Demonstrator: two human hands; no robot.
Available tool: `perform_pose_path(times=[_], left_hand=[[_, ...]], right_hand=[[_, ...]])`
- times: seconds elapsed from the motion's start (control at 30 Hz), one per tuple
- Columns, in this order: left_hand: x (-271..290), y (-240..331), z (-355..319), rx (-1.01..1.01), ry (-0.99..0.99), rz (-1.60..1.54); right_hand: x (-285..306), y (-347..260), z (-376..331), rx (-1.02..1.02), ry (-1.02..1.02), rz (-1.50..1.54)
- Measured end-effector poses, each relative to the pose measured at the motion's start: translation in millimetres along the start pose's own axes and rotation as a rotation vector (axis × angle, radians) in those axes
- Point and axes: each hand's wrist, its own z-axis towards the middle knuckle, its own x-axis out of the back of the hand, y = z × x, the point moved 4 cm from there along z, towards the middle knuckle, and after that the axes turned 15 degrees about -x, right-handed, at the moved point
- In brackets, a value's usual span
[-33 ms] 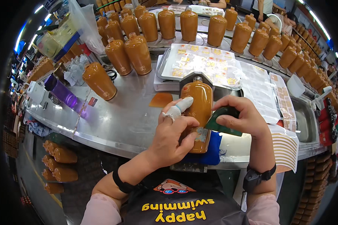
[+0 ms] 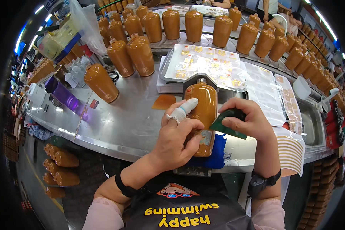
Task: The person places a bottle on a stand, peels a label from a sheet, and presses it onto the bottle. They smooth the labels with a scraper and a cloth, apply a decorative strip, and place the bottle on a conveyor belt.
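Observation:
A glossy brown bottle [image 2: 205,103] lies on its back, its neck toward a dark angled bracket [image 2: 188,82] and its base toward me. My left hand [image 2: 174,140] grips its left side, fingers bent and thumb low on the bottle; one finger wears a white wrap and presses on its face. A pale greyish patch [image 2: 207,137] shows near the bottle's base. In my right hand [image 2: 249,117] a dark green flat scraper [image 2: 228,132] is pinched between thumb and fingers, its tip beside the bottle's right edge. Blue cloth [image 2: 219,153] sits under the bottle.
Printed decal sheets [image 2: 209,63] lie in a tray beyond the bottle, with pale sheets [image 2: 262,92] to the right. An orange-brown flat piece [image 2: 164,102], a standing brown bottle [image 2: 101,83] and a purple drink bottle [image 2: 65,96] are leftward. Several bottles [image 2: 193,25] line the far conveyor; a sink [image 2: 314,122] is right.
The row of bottles on the far conveyor has shifted slightly to the right. My right hand and the scraper have moved very little; my left hand stays on the bottle.

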Motion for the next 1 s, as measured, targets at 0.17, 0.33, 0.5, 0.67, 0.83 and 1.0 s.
perform_pose_path(times=[0.17,0.33,0.5,0.67,0.83,1.0], left_hand=[[0.0,1.5,1.3,-0.006,-0.06,-0.114],[11.9,-21.5,-15.0,0.106,0.002,-0.187],[9.1,-30.3,-33.1,0.248,0.06,-0.234],[10.3,-25.7,-37.7,0.187,0.059,-0.133],[9.1,-20.7,-41.3,0.106,0.063,-0.102],[8.8,-20.0,-38.6,0.094,0.079,-0.103]], right_hand=[[-17.1,0.6,-14.0,0.122,0.29,-0.13],[-46.0,-17.4,-18.3,0.373,0.413,-0.619],[-53.4,-28.1,-16.3,0.392,0.454,-0.642],[-47.1,-28.4,-23.5,0.403,0.456,-0.606],[-47.1,-26.8,-22.3,0.396,0.485,-0.581],[-59.9,-33.6,-9.2,0.427,0.445,-0.654]])
